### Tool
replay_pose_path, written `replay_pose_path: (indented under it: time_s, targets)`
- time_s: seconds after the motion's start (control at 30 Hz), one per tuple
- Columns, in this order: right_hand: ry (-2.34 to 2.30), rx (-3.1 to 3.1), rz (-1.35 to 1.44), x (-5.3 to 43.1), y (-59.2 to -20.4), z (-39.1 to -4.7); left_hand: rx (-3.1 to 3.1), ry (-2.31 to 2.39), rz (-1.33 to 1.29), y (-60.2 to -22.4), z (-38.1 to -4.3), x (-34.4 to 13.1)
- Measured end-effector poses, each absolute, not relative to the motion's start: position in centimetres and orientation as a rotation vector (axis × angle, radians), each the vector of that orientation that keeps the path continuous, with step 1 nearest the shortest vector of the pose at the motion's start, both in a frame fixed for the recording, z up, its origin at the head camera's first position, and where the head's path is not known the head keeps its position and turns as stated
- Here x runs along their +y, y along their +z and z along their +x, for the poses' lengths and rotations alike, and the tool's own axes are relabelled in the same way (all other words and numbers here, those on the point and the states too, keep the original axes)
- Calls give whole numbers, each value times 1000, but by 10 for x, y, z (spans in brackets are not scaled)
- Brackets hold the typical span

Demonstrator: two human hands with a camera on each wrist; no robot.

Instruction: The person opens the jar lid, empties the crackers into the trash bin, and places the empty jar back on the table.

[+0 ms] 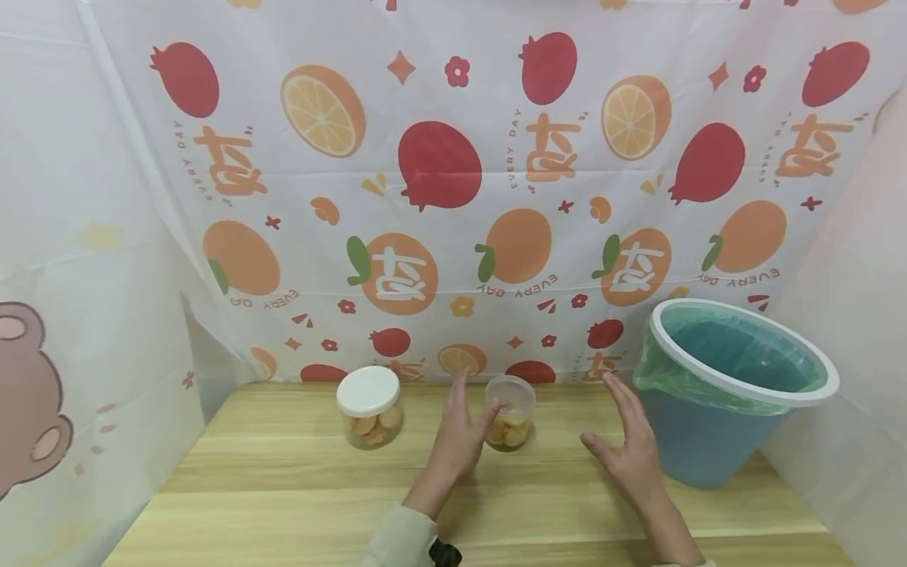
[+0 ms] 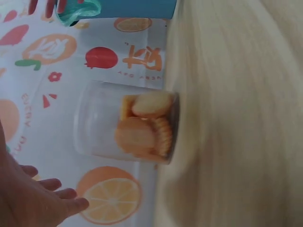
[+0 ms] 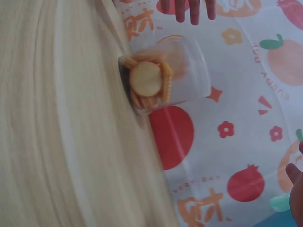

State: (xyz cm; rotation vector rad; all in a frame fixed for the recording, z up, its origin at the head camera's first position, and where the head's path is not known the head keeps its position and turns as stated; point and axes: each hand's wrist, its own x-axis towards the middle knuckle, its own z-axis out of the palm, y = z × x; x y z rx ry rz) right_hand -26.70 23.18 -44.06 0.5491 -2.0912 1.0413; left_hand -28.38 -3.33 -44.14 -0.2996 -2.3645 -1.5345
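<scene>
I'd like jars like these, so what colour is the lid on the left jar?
The lid is plain white, seen best in the head view.

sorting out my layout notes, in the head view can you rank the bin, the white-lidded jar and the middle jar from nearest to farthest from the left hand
From the left hand:
1. Middle jar, just to its right
2. White-lidded jar, to its left
3. Bin, at far right

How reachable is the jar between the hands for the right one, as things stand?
Likely yes: the right hand is open, and the head view shows only tabletop between it and the jar. The bin sits off to its right.
</scene>
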Motion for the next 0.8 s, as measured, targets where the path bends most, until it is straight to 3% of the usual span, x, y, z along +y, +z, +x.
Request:
replay_pose_path:
  time_s: [0.8]
  targets:
    - [1526,-2119,546,191,-491,-299,-2158,-1934,-263,-489,-304,-26]
